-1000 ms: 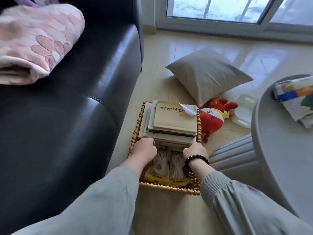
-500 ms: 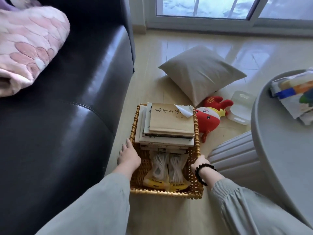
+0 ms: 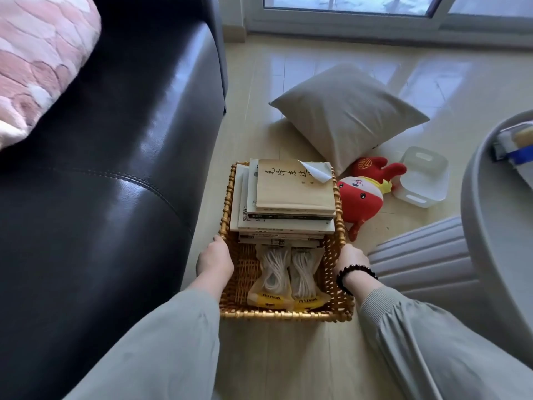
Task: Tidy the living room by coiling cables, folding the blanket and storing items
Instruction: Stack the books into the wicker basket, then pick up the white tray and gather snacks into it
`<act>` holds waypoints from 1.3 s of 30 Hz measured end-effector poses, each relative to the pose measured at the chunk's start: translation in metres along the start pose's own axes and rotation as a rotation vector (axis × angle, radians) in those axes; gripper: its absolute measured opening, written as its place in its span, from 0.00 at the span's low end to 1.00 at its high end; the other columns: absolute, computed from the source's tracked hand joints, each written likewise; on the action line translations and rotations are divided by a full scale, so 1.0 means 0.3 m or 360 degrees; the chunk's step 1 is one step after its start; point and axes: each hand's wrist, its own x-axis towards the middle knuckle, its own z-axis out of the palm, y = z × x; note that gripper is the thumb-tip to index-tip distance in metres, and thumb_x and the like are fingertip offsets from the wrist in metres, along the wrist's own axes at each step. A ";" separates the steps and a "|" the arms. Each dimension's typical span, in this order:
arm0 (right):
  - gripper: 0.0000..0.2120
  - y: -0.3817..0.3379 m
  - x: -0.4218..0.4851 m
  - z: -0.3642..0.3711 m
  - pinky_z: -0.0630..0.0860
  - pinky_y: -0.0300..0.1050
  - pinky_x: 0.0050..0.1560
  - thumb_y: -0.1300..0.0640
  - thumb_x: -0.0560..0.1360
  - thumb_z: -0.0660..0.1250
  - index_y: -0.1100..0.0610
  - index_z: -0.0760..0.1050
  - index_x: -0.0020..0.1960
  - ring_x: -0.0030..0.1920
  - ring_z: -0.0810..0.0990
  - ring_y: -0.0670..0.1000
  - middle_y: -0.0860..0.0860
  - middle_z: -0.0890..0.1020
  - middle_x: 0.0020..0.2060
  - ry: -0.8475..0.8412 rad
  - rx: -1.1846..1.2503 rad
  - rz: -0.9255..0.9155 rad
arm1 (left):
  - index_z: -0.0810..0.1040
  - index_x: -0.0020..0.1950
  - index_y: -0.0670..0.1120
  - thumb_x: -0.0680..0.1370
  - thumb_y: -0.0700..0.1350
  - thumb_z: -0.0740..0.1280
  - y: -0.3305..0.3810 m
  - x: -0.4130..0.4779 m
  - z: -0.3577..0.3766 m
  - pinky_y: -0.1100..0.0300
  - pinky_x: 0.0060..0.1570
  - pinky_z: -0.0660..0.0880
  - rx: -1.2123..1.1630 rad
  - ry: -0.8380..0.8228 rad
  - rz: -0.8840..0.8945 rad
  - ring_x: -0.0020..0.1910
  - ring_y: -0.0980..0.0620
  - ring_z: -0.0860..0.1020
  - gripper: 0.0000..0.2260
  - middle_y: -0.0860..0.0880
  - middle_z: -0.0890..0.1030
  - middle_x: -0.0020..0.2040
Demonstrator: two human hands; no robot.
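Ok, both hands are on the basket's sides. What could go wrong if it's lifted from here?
1. The book stack stands above the rim at the basket's far end, while the left hand and right hand hold nearer: it may tip away and shed books.
2. The sofa and table base flank it closely; a swing could knock them.

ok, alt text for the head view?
A person's left hand and right hand hold the sides of a golden woven basket of stacked books and two bagged white cord coils, on the floor beside a black leather sofa.
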 end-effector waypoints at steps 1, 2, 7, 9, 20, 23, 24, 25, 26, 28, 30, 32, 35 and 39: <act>0.14 -0.010 0.001 -0.009 0.74 0.51 0.56 0.62 0.78 0.56 0.62 0.68 0.63 0.57 0.77 0.60 0.60 0.77 0.58 -0.0020 -0.0011 0.0013 | 0.66 0.69 0.41 0.79 0.36 0.62 0.007 0.006 -0.012 0.52 0.50 0.78 0.0000 -0.0021 0.0011 0.54 0.43 0.79 0.18 0.42 0.78 0.57; 0.15 -0.022 -0.006 -0.017 0.73 0.52 0.57 0.62 0.79 0.56 0.62 0.66 0.65 0.59 0.76 0.60 0.60 0.76 0.60 -0.0037 -0.0015 0.0024 | 0.67 0.68 0.41 0.79 0.37 0.61 0.015 0.005 -0.028 0.53 0.49 0.78 -0.0010 -0.0043 0.0024 0.53 0.43 0.79 0.17 0.42 0.78 0.56; 0.20 -0.099 -0.107 -0.122 0.73 0.52 0.57 0.58 0.77 0.60 0.58 0.62 0.68 0.63 0.70 0.57 0.56 0.70 0.64 0.0301 -0.0031 -0.0312 | 0.66 0.70 0.44 0.79 0.39 0.59 0.098 -0.065 -0.169 0.51 0.48 0.79 -0.0107 0.0079 0.0280 0.52 0.45 0.77 0.19 0.45 0.75 0.58; 0.22 -0.130 -0.181 -0.207 0.74 0.51 0.56 0.56 0.77 0.62 0.58 0.61 0.69 0.63 0.69 0.56 0.55 0.68 0.64 0.0400 -0.0001 -0.0466 | 0.65 0.73 0.45 0.79 0.38 0.58 0.146 -0.126 -0.247 0.52 0.48 0.78 -0.0193 0.0142 0.0416 0.54 0.45 0.76 0.21 0.45 0.74 0.62; 0.21 0.004 -0.589 -0.617 0.70 0.47 0.60 0.61 0.76 0.60 0.60 0.64 0.68 0.61 0.73 0.56 0.57 0.72 0.63 0.0688 0.0580 -0.0772 | 0.65 0.74 0.45 0.77 0.36 0.59 0.324 -0.549 -0.521 0.52 0.65 0.69 -0.0394 0.0352 0.0824 0.67 0.44 0.70 0.25 0.44 0.70 0.71; 0.21 0.123 -0.643 -0.687 0.69 0.46 0.61 0.62 0.75 0.61 0.61 0.65 0.68 0.62 0.72 0.56 0.58 0.73 0.62 0.0791 0.0625 -0.0747 | 0.67 0.73 0.44 0.77 0.37 0.60 0.381 -0.661 -0.535 0.52 0.63 0.70 -0.0495 0.0337 0.0888 0.65 0.43 0.72 0.23 0.44 0.72 0.69; 0.22 0.180 -0.656 -0.710 0.68 0.46 0.62 0.62 0.75 0.61 0.62 0.65 0.68 0.63 0.71 0.56 0.58 0.73 0.62 0.0805 0.0600 -0.0702 | 0.68 0.72 0.45 0.78 0.37 0.60 0.411 -0.703 -0.534 0.52 0.63 0.71 -0.0559 0.0292 0.0906 0.64 0.43 0.73 0.22 0.43 0.73 0.68; 0.22 0.235 -0.661 -0.726 0.67 0.47 0.63 0.61 0.75 0.62 0.62 0.65 0.68 0.64 0.70 0.57 0.59 0.72 0.63 0.0802 0.0552 -0.0648 | 0.69 0.72 0.45 0.78 0.39 0.60 0.442 -0.743 -0.527 0.53 0.62 0.71 -0.0619 0.0229 0.0921 0.63 0.42 0.73 0.21 0.43 0.74 0.67; 0.23 0.293 -0.667 -0.740 0.66 0.48 0.65 0.60 0.75 0.62 0.62 0.64 0.69 0.65 0.68 0.57 0.59 0.71 0.64 0.0781 0.0505 -0.0587 | 0.68 0.72 0.45 0.79 0.41 0.60 0.476 -0.787 -0.516 0.54 0.63 0.70 -0.0661 0.0146 0.0945 0.64 0.42 0.73 0.20 0.42 0.74 0.68; 0.25 0.405 -0.678 -0.760 0.66 0.50 0.66 0.58 0.75 0.62 0.61 0.61 0.71 0.67 0.66 0.57 0.58 0.68 0.66 0.0739 0.0457 -0.0451 | 0.65 0.75 0.45 0.81 0.44 0.61 0.553 -0.881 -0.488 0.56 0.65 0.67 -0.0715 0.0004 0.1014 0.68 0.43 0.70 0.21 0.43 0.72 0.71; 0.26 0.482 -0.680 -0.765 0.65 0.50 0.66 0.55 0.76 0.61 0.60 0.60 0.72 0.69 0.63 0.57 0.58 0.66 0.68 0.0687 0.0417 -0.0335 | 0.62 0.76 0.44 0.81 0.44 0.61 0.617 -0.934 -0.454 0.56 0.66 0.66 -0.0779 -0.0048 0.1049 0.69 0.44 0.70 0.23 0.43 0.71 0.71; 0.27 0.549 -0.684 -0.768 0.64 0.50 0.67 0.52 0.77 0.60 0.60 0.60 0.72 0.69 0.63 0.57 0.58 0.65 0.69 0.0588 0.0357 -0.0237 | 0.61 0.75 0.42 0.80 0.43 0.60 0.673 -0.972 -0.432 0.53 0.65 0.68 -0.0799 -0.0037 0.0979 0.67 0.42 0.71 0.23 0.41 0.72 0.69; 0.28 0.619 -0.680 -0.757 0.65 0.51 0.68 0.48 0.77 0.59 0.60 0.59 0.72 0.69 0.64 0.58 0.57 0.66 0.69 0.0449 0.0247 -0.0105 | 0.66 0.68 0.37 0.79 0.40 0.60 0.716 -1.005 -0.419 0.54 0.57 0.72 -0.0790 -0.0058 0.0764 0.60 0.41 0.76 0.18 0.39 0.76 0.62; 0.28 0.681 -0.658 -0.766 0.65 0.52 0.67 0.47 0.77 0.59 0.60 0.59 0.72 0.69 0.65 0.58 0.57 0.66 0.69 0.0439 0.0194 -0.0042 | 0.72 0.54 0.40 0.77 0.33 0.55 0.727 -1.024 -0.382 0.55 0.32 0.76 -0.1224 -0.0313 0.0595 0.34 0.46 0.76 0.09 0.44 0.75 0.40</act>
